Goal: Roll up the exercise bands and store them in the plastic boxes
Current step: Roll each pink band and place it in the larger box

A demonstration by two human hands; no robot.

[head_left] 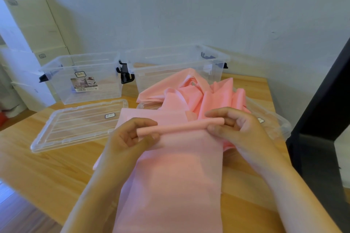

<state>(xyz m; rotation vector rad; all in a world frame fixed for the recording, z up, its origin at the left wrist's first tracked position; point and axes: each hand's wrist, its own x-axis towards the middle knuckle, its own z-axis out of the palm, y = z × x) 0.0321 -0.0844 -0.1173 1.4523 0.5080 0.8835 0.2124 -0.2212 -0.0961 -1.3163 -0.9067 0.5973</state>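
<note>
Your left hand [130, 136] and right hand [240, 128] each pinch one end of a thin, tight roll [180, 127], fingers curled round it. The smooth pink band [176, 176] trails flat to the bench's [47, 172] near edge. A crumpled pink pile [208, 91] lies behind. Two clear boxes stand open at the far edge, one left [81, 79], one right [178, 66]. A ribbed lid [75, 125] lies flat.

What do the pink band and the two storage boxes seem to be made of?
The pink band: thin matte sheet, likely latex or rubber; it drapes limply and rolls tight. The labelled box and the box beside it: clear glossy rigid plastic; you see through the walls.
</note>
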